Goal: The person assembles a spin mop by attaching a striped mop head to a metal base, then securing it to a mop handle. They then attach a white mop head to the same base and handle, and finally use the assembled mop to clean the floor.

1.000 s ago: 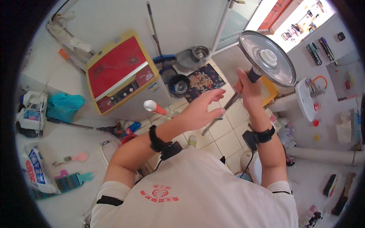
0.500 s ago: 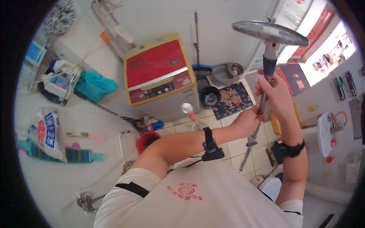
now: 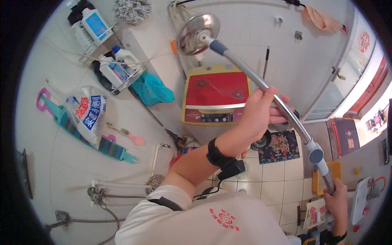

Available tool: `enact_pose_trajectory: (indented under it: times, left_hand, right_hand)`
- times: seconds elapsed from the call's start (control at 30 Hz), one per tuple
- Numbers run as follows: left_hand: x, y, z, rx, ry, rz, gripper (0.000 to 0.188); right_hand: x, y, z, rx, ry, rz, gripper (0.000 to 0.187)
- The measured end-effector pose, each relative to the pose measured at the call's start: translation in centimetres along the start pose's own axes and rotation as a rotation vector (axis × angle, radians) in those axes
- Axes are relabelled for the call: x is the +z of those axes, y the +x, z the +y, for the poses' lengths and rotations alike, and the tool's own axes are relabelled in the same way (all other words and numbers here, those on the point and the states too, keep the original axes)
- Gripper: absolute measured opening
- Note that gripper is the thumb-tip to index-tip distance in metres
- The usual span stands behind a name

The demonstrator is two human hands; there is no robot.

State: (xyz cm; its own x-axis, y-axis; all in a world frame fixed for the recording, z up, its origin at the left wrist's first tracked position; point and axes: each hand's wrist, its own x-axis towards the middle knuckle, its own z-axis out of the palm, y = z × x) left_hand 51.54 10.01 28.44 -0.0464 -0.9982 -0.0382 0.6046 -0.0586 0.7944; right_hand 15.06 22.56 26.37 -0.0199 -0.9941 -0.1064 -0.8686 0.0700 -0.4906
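A long silver pole with a round metal disc head, like a bare spin mop, is raised slantwise across the view. Its disc is at the upper left, above the washing machine, and a blue-grey collar joins disc and pole. Partway along the pole, my left hand is closed round it, thumb on top. Down at the lower right, my right hand grips the thin section just below a white joint. Both forearms wear black straps with small devices.
A yellow washing machine with a red lid stands ahead. Bottles fill wall racks on the left, near a teal bag, a hanging white sack and a fluffy grey mop head. A patterned mat lies by the glass door.
The disc has swung from upper right to upper left. My right hand has moved down to the pole's lower part, and my left hand now holds it higher up. The view has turned rightward.
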Motion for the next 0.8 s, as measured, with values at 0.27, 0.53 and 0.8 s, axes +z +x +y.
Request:
enact_pose_trajectory:
  times: [0.27,0.53,0.8]
  left_hand:
    - [-8.2,-3.8,2.2,0.207,-0.314,0.079,0.032]
    - [-20.6,-6.5,0.4,0.13,-0.573,0.331,0.035]
    - [-38.0,-5.6,0.6,0.05,-0.68,0.474,0.034]
  right_hand:
    - [-6.6,6.7,1.9,-0.314,-0.312,0.379,0.031]
    - [-8.5,13.0,-10.4,-0.717,-0.639,0.619,0.033]
    - [0.4,16.6,-33.8,-1.089,-0.964,0.569,0.031]
